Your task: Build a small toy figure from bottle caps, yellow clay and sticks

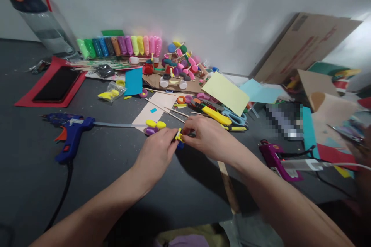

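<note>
My left hand (156,150) and my right hand (207,135) meet above the dark table, fingers closed around a small yellow piece (179,135). Dark and blue bits show beside that piece, but my fingers cover most of it and its kind is unclear. Just beyond my left hand sit yellow discs (155,124) and purple discs (151,131). A pale paper sheet (142,116) with a tiny blue scrap (154,110) lies behind them. Thin wooden sticks (168,110) rest across the sheet and past my right fingers.
A blue glue gun (74,129) lies left, a purple glue gun (279,162) right. Scissors (232,115) and a yellow cutter (216,115) lie beyond my right hand. Clay packets (121,45), small wheeled models (174,82), a phone (57,83) and a bottle (43,23) stand farther back.
</note>
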The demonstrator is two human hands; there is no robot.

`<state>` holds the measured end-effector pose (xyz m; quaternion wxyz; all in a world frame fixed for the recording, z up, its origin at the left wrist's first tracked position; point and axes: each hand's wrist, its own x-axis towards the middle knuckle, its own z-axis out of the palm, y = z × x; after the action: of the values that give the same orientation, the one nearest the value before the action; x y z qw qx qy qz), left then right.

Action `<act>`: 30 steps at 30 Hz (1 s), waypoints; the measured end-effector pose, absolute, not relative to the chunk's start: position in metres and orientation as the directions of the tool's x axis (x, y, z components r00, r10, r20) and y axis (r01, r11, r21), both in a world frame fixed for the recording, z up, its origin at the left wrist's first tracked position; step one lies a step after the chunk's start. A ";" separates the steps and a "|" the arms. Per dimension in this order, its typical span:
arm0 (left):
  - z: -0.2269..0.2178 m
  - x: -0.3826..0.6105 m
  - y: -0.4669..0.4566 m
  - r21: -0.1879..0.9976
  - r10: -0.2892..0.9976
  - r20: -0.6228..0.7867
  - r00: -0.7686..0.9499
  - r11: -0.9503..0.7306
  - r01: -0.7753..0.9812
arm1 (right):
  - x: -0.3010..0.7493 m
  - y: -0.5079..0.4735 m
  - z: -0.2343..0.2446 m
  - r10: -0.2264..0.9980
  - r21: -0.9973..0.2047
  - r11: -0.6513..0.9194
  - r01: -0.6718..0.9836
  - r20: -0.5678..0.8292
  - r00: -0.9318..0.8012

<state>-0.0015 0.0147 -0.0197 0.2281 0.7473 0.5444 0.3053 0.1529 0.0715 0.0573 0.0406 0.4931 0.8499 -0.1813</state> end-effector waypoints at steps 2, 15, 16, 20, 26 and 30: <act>-0.019 -0.002 0.015 0.672 0.953 0.206 0.224 -0.304 0.676 | 0.151 0.072 0.058 0.822 -0.252 0.454 0.855 -0.252 -0.511; -0.018 -0.001 0.015 0.676 0.953 0.210 0.219 -0.303 0.671 | 0.177 0.071 0.059 0.856 -0.442 0.432 0.786 -0.075 -0.512; -0.019 -0.001 0.014 0.676 0.953 0.213 0.216 -0.304 0.671 | 0.181 0.070 0.056 0.860 -0.467 0.428 0.773 -0.053 -0.508; -0.021 0.000 0.013 0.670 0.951 0.226 0.211 -0.309 0.675 | 0.193 0.061 0.033 0.843 -0.549 0.452 0.703 0.007 -0.537; -0.019 0.000 0.013 0.648 0.952 0.228 0.206 -0.306 0.697 | 0.193 0.047 0.005 0.843 -0.583 0.497 0.643 0.151 -0.516; -0.019 -0.001 0.013 0.643 0.949 0.231 0.215 -0.315 0.698 | 0.190 0.046 0.000 0.825 -0.576 0.540 0.614 0.220 -0.520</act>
<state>-0.0006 0.0127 -0.0187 0.2062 0.7518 0.5478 0.3038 0.1903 0.0457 0.0002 -0.2411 0.4263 0.8438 -0.2195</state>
